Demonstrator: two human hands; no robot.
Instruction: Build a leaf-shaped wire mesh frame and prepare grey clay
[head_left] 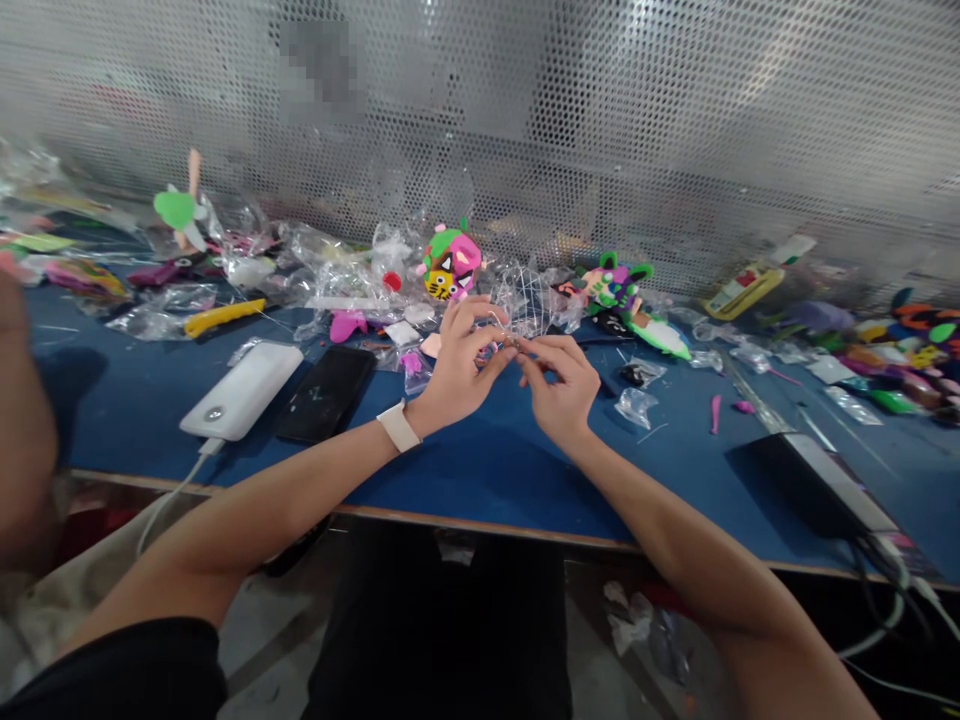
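My left hand (466,362) and my right hand (559,385) meet above the blue table (480,480), fingertips almost touching. Thumb and fingers of each are pinched together on something small and dark between them, too small to name. A white band circles my left wrist. Just behind my hands stands a colourful clay figure (452,265) in pink, green and yellow with a cat-like face. A bright pink clay piece (411,363) lies close to my left hand. Small plastic scraps (636,405) are to the right of my right hand.
A white power bank (242,390) with a cable and a black phone (328,393) lie left; a dark boxy device (821,485) with cables sits right. Clay figures, a yellow cutter (225,317) and plastic bags line the perforated metal wall (480,120). Another person's arm (22,420) enters at left.
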